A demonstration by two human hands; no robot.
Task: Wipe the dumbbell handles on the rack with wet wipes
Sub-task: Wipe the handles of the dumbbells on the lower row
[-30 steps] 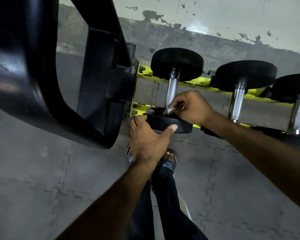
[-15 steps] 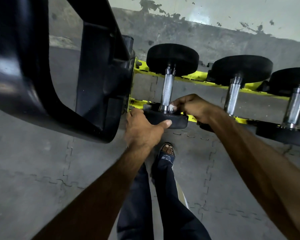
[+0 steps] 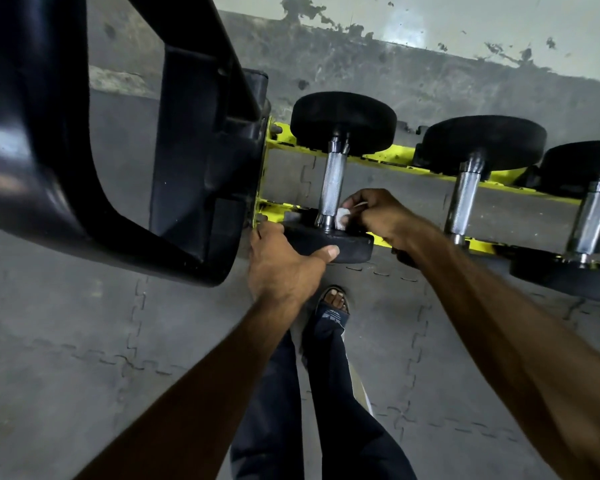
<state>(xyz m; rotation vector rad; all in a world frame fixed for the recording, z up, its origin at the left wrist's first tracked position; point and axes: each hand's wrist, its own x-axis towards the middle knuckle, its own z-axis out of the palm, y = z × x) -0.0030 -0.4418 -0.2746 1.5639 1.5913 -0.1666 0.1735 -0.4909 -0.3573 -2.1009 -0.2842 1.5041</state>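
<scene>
On yellow rack (image 3: 392,157): leftmost dumbbell (image 3: 333,188), near end.
Right hand (image 3: 378,213) pinches white wipe (image 3: 342,218) against chrome handle; left hand (image 3: 284,265) grips near weight plate (image 3: 347,242).

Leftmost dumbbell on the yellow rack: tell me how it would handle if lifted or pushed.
The leftmost dumbbell is probably heavy for its size: thick black heads, a metal bar. Its round heads could roll once off the yellow rack; the left hand holds the near head. The knurled handle should resist slipping, though the wet wipe may slick it.
</scene>
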